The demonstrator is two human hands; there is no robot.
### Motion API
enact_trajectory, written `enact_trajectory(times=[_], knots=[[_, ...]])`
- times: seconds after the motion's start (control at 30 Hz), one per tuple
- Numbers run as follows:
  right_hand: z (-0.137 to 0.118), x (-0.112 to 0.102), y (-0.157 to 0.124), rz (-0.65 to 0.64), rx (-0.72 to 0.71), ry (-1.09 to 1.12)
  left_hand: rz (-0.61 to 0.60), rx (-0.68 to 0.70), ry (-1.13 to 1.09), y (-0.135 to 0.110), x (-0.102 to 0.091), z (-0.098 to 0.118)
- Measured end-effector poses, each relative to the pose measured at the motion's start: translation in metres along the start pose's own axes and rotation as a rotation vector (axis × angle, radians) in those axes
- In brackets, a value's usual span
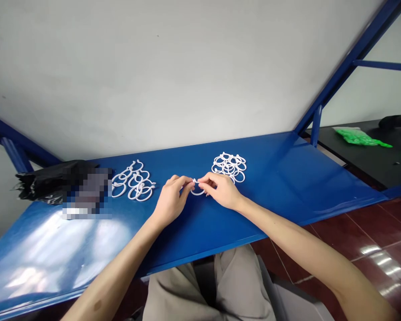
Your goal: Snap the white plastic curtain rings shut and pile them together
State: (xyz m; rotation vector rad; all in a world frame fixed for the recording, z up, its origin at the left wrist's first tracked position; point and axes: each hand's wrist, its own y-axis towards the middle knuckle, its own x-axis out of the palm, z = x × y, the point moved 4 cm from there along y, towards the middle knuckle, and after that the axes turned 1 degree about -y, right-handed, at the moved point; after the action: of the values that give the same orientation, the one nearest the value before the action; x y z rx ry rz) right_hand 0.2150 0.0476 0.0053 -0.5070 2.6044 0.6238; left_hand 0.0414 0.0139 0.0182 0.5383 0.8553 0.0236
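Between my two hands is a white ring [198,193], which looks like a plastic curtain ring, its two ends meeting at the top. My left hand [174,196] pinches one side near the ends, and my right hand [220,189] pinches the other side. Fingertips cover part of the ring. Left of my hands lies a loose group of similar white rings [141,191], some with their ends apart. A tighter pile of white rings [229,166] lies just beyond my right hand, several overlapping.
The blue tabletop [274,178] runs up to a pale wall [194,80]. A crumpled black plastic bag [53,178] lies at the left, beside a blurred-out patch. Blue frame bars [341,67] slant at both sides. On a dark table at right sits a bag of green pieces [357,136].
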Motion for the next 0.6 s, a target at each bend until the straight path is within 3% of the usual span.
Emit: enact_trajectory(times=[0.1,0.23,0.43,0.5,0.6], knots=[[-0.001,0.003,-0.003,0.004,-0.025,0.013,0.008,-0.018,-0.071,-0.003,0.002,-0.001],[-0.010,0.002,-0.009,0.025,-0.200,-0.048,0.034,0.081,-0.058,-0.006,0.001,0.003],[-0.017,-0.009,0.000,0.039,-0.338,-0.272,-0.049,0.155,0.051,0.002,0.000,0.003],[-0.009,-0.027,0.007,0.080,-0.283,-0.383,-0.052,0.152,0.166,0.005,-0.004,-0.003],[0.014,-0.072,0.013,0.211,-0.023,-0.609,-0.055,0.087,0.378,0.007,-0.012,-0.020]])
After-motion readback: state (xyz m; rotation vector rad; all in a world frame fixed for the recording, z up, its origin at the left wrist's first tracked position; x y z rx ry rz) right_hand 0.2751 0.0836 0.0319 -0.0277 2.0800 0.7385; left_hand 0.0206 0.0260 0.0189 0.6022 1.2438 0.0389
